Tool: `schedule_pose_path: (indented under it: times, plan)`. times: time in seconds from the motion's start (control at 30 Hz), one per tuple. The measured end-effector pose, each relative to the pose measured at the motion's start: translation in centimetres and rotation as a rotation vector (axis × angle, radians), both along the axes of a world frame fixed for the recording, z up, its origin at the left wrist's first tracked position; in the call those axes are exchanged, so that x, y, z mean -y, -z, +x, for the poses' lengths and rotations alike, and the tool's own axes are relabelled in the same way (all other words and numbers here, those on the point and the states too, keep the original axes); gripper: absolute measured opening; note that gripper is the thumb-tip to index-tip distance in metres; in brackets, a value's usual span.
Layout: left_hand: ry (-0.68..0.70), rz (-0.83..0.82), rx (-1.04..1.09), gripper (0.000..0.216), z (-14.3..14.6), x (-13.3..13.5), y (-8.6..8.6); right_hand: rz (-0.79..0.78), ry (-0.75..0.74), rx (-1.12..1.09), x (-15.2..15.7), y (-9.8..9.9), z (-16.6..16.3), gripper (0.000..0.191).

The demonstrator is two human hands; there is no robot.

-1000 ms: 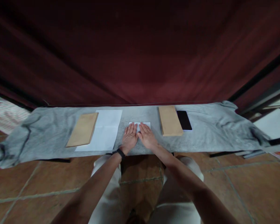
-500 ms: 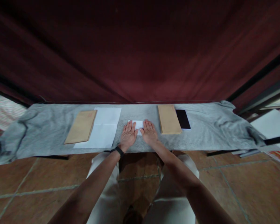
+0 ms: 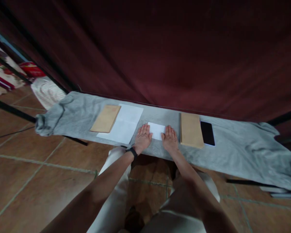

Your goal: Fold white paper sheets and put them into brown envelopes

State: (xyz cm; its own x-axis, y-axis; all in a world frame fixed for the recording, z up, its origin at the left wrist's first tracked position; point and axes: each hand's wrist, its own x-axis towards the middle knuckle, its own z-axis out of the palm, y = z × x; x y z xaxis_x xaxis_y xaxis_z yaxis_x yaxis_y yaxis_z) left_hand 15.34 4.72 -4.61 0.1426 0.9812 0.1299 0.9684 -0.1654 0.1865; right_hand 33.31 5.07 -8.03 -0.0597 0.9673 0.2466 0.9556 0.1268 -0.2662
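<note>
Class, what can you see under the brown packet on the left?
A white sheet sticks out beneath the brown packet, over grey cloth. Anything fully covered cannot be seen.

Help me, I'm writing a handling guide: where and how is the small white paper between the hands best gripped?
Probably by the middle of its near edge, pinched from the near side: the small white paper lies flat on the grey cloth with that stretch uncovered, while the left hand and right hand rest at its two ends.

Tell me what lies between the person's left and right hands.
In the head view, a small white paper lies between the left hand and the right hand, on the grey cloth.
</note>
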Motion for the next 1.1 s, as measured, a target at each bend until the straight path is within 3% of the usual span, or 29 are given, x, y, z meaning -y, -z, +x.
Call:
schedule_pose_path:
  times: [0.07, 0.3, 0.6, 1.1]
  plan:
    - [-0.004, 0.017, 0.008, 0.061, 0.8, 0.3, -0.1, 0.003, 0.002, 0.006, 0.0, 0.1, 0.0, 0.063]
    - [0.196, 0.040, 0.011, 0.060, 3.3, 1.3, 0.6, 0.033, 0.013, 0.016, 0.1, 0.5, 0.0, 0.061]
    - [0.164, -0.014, -0.009, 0.063, 1.2, 1.5, 0.2, -0.043, 0.008, -0.043, 0.2, -0.7, 0.0, 0.063]
    - [0.109, -0.034, -0.049, 0.065, 0.1, 1.7, -0.2, -0.064, 0.028, -0.075, 0.3, -1.8, 0.6, 0.062]
